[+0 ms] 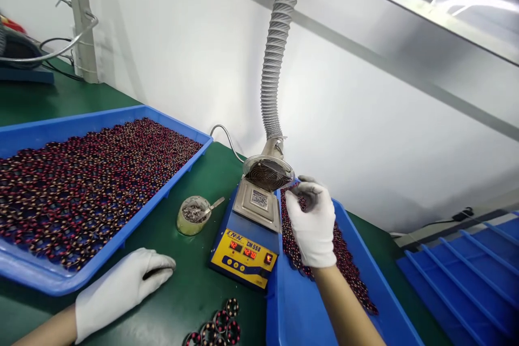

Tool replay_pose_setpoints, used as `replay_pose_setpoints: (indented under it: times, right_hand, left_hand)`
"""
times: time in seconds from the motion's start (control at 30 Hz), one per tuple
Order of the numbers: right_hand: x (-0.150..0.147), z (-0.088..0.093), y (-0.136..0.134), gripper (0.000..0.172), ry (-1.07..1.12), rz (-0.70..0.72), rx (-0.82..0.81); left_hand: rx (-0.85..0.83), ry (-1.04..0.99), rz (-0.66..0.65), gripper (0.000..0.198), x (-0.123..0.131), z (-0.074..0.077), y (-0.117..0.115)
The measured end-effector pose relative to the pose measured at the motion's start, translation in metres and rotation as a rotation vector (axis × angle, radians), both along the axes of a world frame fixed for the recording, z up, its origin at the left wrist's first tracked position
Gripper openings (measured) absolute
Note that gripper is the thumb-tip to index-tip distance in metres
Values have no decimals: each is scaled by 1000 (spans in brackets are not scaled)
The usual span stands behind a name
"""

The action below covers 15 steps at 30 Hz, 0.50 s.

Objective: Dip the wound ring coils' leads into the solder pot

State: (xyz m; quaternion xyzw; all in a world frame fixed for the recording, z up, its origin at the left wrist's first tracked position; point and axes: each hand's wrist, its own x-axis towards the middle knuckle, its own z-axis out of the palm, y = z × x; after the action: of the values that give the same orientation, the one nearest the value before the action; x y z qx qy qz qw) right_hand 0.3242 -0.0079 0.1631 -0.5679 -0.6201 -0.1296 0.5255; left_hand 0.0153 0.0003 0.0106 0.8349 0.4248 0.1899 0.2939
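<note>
My left hand [130,287], in a white glove with grey fingertips, rests on the green table. Its fingers are drawn together against the thumb, and I see nothing in them. My right hand [313,223], gloved alike, reaches over the right blue tray [306,311]. Its thumb and curved fingers stand apart, with small ring-shaped parts [351,265] of the tray showing between them. Left of this hand stands a blue and yellow solder pot [245,254] with lit red digits and a square of shiny metal on top. Several loose ring parts [221,321] lie at the front.
A large blue tray [162,194] full of ring parts occupies the left. Beside the solder pot is a small jar [187,227] with a flat metal tool [214,204] in it. A grey fume hose [275,54] hangs over the pot. Blue ribbed panels [466,275] are at right.
</note>
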Motion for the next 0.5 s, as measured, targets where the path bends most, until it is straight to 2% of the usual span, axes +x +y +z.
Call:
replay_pose_setpoints:
  times: [0.1,0.17,0.3,0.5]
  right_hand:
    - [-21,-6,-26,22,270,129,-36]
    - [-31,-12,-41,28,354,177,-67]
    - [-47,-18,-66,33,363,220,-86]
    - [-63,-14,-86,33,346,322,-64]
  left_hand:
    - [5,-12,-11,30,1,2,-1]
    - [12,-20,-17,31,1,5,-1]
    - [-1,-27,-4,32,-1,7,0]
    - [-25,-26,31,34,-2,-1,5]
